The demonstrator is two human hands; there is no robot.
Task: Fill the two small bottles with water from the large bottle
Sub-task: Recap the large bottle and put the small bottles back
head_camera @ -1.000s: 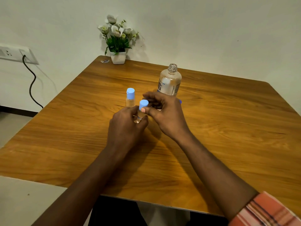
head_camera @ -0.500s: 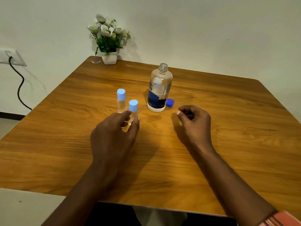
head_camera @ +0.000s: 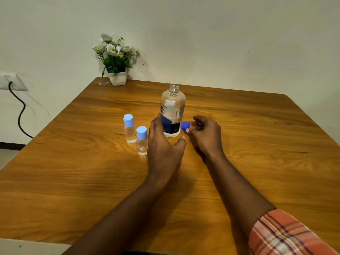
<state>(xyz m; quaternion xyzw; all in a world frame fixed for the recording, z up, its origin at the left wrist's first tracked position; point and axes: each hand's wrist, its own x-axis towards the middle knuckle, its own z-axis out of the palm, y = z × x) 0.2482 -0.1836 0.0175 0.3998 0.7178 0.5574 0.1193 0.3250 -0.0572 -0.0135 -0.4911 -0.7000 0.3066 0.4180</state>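
Wooden table (head_camera: 257, 144): left hand (head_camera: 163, 144) spread open beside the large bottle (head_camera: 173, 107), right hand (head_camera: 206, 135) curled, empty, by the blue cap (head_camera: 184, 124).

A sleeve (head_camera: 287, 234) covered the right arm well behind the right hand (head_camera: 206, 133), its cloth a salmon-orange plaid crossed by narrow white and dark stripes. From its edge to the hand the forearm was bare, and the arm behind the left hand (head_camera: 161, 144) was bare along all its visible length.
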